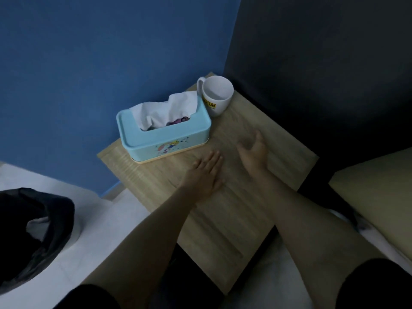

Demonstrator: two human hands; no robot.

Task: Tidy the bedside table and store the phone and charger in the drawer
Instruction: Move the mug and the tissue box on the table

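Looking down at the bedside table (234, 210), and both hands are out over the light wood-grain top. The left hand (206, 175) lies palm down, fingers straight and together, flat on or just above the wood; it has hold of nothing. The right hand (254, 152) sits a little farther in, loosely spread with the palm turned partly inward and the thumb lifted, and it too is empty. Its fingers are blurred, so whether they touch the tabletop is hard to say.

At the back of the table stands a light blue tissue box (163, 134) with a cartoon figure printed on its front and a pale band along the base. A white tissue (165, 110) billows out of the slot on top. Just beside the box's right end, in the far corner, stands a white mug (217, 94), upright, its handle pointing toward the blue wall (89, 63) and a yellow label on its side, only partly readable.

The phone and charger are nowhere on view on the tabletop, and the drawer front cannot be made out from this angle.

To the right rises a dark headboard (323, 74), with a beige pillow (376, 197) below it. At lower left, on the white floor, stands a bin lined with a black bag (33, 235).
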